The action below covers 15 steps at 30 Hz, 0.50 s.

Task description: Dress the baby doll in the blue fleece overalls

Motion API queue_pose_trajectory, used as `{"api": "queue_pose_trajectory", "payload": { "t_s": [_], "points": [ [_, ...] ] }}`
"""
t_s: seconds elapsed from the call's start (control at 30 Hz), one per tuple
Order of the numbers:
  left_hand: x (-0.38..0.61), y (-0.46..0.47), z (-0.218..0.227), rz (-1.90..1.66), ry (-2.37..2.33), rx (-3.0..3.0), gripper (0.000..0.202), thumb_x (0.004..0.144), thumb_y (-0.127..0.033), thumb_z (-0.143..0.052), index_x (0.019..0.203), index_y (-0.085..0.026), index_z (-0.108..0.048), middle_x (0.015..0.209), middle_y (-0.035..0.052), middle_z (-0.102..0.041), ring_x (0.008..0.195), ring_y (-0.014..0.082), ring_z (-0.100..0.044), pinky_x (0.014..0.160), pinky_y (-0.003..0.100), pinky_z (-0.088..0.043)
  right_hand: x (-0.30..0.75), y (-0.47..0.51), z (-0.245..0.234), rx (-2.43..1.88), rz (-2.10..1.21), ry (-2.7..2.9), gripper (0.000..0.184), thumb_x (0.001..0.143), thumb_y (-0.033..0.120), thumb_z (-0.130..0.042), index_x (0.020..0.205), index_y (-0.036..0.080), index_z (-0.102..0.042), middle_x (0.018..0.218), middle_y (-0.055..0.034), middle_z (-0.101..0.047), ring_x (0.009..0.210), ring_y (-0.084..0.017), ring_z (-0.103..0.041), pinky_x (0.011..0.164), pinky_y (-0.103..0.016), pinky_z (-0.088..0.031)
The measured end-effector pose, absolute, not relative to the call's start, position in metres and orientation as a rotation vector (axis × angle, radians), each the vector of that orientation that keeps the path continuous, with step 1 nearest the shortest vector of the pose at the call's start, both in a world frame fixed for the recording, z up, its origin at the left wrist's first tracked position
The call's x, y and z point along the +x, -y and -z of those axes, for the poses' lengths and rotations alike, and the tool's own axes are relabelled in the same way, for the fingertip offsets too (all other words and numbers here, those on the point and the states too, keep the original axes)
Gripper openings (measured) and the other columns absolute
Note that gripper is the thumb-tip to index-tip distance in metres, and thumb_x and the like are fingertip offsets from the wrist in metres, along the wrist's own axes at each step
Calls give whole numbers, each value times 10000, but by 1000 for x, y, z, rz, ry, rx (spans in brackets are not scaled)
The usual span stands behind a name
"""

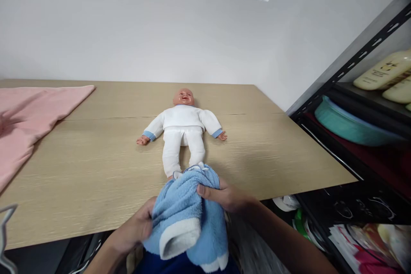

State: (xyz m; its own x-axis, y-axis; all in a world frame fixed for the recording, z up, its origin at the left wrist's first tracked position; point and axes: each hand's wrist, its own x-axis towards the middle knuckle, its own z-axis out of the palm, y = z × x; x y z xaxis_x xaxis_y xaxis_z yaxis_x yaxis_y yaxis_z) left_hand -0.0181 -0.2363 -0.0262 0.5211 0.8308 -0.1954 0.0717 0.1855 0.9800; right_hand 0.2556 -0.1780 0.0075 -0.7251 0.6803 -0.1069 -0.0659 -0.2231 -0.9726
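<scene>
A baby doll in a white outfit with blue cuffs lies on its back in the middle of the wooden table, feet toward me. A fluffy blue garment with white cuffs is bunched at the doll's feet and covers them. My left hand grips the garment's left side. My right hand grips its right side, thumb on top.
A pink cloth lies on the table's left end. A black metal shelf stands to the right, holding a teal basin and pale bottles. A white wall runs behind the table.
</scene>
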Motion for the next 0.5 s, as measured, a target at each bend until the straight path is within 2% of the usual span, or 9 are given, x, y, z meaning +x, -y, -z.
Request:
{"api": "queue_pose_trajectory", "payload": {
  "t_s": [0.07, 0.1, 0.13, 0.2, 0.27, 0.3, 0.4, 0.5],
  "points": [
    [-17, 242, 29, -610, -741, 1141, 886, 517, -883, -951, 1095, -219, -856, 820, 106, -785, 913, 363, -769, 981, 534, -636, 249, 180, -7, -768, -2036, 1467, 612, 997, 680, -772, 1373, 198, -758, 1454, -122, -773, 1423, -285, -696, 1335, -496, -432],
    [-17, 244, 29, -607, -685, 1072, 930, 473, -831, -997, 1160, -223, -842, 834, 102, -791, 900, 361, -774, 988, 544, -632, 246, 181, -8, -805, -2050, 1441, 638, 988, 690, -777, 1387, 193, -750, 1460, -131, -770, 1425, -294, -696, 1329, -506, -441],
    [-17, 247, 28, -625, -671, 1016, 981, 489, -803, -1007, 1265, -235, -813, 906, 111, -811, 946, 372, -785, 1019, 555, -621, 244, 180, -10, -842, -2053, 1437, 662, 981, 704, -777, 1401, 194, -743, 1462, -134, -770, 1434, -300, -690, 1328, -510, -442],
    [-19, 251, 24, -725, -747, 935, 1053, 590, -799, -970, 1461, -262, -720, 1167, 147, -825, 1177, 418, -767, 1136, 577, -572, 242, 178, -18, -828, -2047, 1520, 677, 965, 711, -788, 1427, 220, -735, 1472, -120, -767, 1463, -294, -669, 1339, -498, -430],
    [-21, 254, 21, -811, -861, 896, 1077, 659, -816, -924, 1537, -249, -663, 1399, 177, -769, 1405, 456, -665, 1246, 579, -501, 240, 175, -29, -641, -2055, 1663, 672, 926, 645, -860, 1449, 244, -729, 1491, -103, -758, 1479, -290, -654, 1353, -486, -412],
    [-22, 254, 19, -838, -906, 890, 1073, 678, -827, -907, 1537, -232, -661, 1460, 185, -743, 1462, 468, -624, 1277, 581, -476, 239, 174, -34, -536, -2064, 1727, 688, 876, 576, -927, 1449, 248, -731, 1491, -96, -759, 1472, -296, -657, 1350, -482, -417],
    [-20, 252, 15, -866, -963, 993, 961, 743, -796, -894, 1469, -196, -706, 1511, 189, -721, 1499, 467, -595, 1322, 584, -433, 234, 175, -40, -539, -1953, 1781, 731, 735, 306, -1022, 1412, 252, -750, 1444, -74, -787, 1412, -302, -697, 1292, -444, -496],
    [-13, 247, 11, -749, -979, 1168, 788, 842, -660, -898, 1470, -226, -702, 1498, 167, -732, 1473, 424, -621, 1309, 569, -457, 226, 181, -34, -852, -1499, 1735, 575, 792, 138, -862, 1351, 235, -762, 1390, -80, -808, 1322, -285, -746, 1228, -432, -555]
  ]
}}
